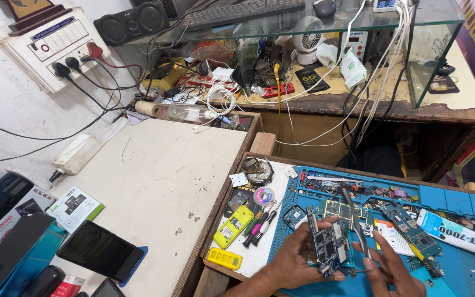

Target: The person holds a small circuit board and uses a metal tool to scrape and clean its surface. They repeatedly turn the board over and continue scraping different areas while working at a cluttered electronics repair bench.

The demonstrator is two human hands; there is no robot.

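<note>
Tweezers (357, 223) pinched in right hand (391, 269) should approach gently while left hand (298, 258) fingers grip circuit board (328, 247) steady, lower centre.

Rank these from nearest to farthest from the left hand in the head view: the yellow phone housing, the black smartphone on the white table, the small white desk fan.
1. yellow phone housing, just left of the left hand on the tray.
2. black smartphone, farther left on the white table.
3. small white desk fan, far up under the glass shelf.

Blue circuit board (330, 248) (bare, component-studded) tilted upright above the mat.
</note>
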